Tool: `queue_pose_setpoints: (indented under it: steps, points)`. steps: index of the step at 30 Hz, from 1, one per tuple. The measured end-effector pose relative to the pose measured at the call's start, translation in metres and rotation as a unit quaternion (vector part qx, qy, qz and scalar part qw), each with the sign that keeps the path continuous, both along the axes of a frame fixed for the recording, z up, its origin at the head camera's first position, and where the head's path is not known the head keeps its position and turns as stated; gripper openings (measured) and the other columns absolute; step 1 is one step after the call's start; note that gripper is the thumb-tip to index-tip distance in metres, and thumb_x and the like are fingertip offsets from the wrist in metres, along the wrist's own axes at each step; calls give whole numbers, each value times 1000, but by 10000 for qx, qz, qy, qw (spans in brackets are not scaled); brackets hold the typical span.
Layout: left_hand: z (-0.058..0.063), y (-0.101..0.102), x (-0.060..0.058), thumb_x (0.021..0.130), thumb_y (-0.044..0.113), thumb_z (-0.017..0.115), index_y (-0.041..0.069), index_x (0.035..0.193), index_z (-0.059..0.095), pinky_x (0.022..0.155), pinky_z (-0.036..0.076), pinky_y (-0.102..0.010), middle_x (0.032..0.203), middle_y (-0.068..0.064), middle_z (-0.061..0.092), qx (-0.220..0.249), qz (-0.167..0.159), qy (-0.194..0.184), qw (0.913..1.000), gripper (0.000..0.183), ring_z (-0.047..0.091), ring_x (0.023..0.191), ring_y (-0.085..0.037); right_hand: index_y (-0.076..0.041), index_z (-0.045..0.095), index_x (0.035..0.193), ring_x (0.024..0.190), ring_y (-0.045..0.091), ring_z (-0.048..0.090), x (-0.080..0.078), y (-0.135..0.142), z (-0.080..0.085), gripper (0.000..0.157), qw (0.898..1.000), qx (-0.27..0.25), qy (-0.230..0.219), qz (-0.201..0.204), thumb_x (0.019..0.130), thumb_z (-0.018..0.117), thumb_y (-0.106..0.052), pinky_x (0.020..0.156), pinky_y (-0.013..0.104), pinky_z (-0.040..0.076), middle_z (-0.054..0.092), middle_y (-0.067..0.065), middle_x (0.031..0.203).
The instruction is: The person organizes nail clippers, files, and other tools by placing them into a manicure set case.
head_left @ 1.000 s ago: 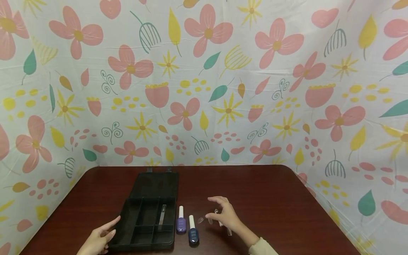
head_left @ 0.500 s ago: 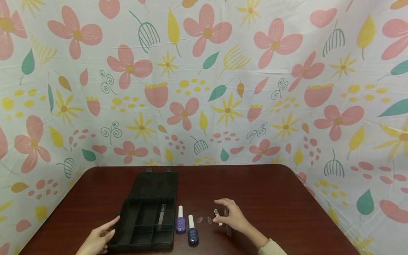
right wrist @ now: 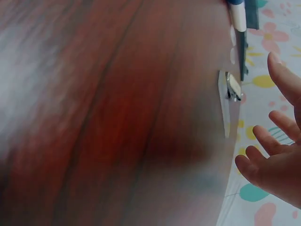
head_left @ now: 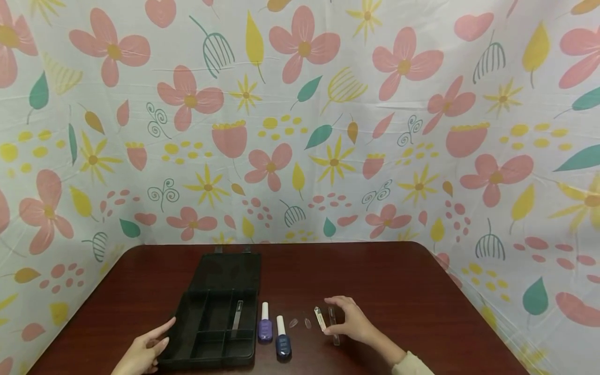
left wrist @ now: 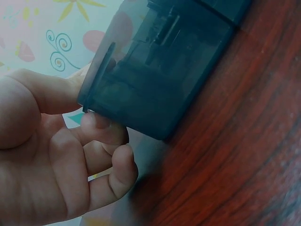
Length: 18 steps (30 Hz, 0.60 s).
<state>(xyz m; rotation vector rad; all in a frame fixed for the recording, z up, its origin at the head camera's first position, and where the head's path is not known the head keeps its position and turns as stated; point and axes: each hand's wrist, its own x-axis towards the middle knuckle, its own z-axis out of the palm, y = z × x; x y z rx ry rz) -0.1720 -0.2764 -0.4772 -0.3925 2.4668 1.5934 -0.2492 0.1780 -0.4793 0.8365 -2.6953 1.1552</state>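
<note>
At the lower left in the head view, my left hand [head_left: 142,351] grips the left side of a black compartment box [head_left: 206,360]. In the left wrist view its thumb and fingers are at the corner of the box [left wrist: 146,103]. My right hand [head_left: 353,323] is over a narrow clear strip [head_left: 336,340], fingers spread and holding nothing. A nail clipper [head_left: 320,318] lies just left of its thumb. The right wrist view shows the hand [right wrist: 277,155] apart from the clipper [right wrist: 233,85] and the strip [right wrist: 223,106]. Two clear false nails [head_left: 293,323] lie further left.
The box's lid [head_left: 226,272] is folded back, and a slim clear-and-grey strip [head_left: 237,315] lies in one compartment. Beside the box stand a purple polish bottle [head_left: 265,332] and a dark blue one [head_left: 283,347]. Flowered cloth [head_left: 281,208] borders the brown table [head_left: 375,271].
My right hand has moved right, away from the false nails and past the clipper, which now shows uncovered. The left hand has stayed on the box.
</note>
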Motion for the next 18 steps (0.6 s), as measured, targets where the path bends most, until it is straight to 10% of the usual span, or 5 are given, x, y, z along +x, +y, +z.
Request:
queue_pose_setpoints:
  steps: [18]
  points:
    - [-1, -4, 1, 91, 10, 51, 0, 136, 31, 50, 40, -32, 96, -15, 57, 190, -168, 13, 9997, 51, 39, 49, -17, 8, 40, 127, 115, 42, 32, -3, 17, 0, 83, 9922, 617, -861, 663, 63, 80, -26, 89, 56, 30, 42, 21, 127]
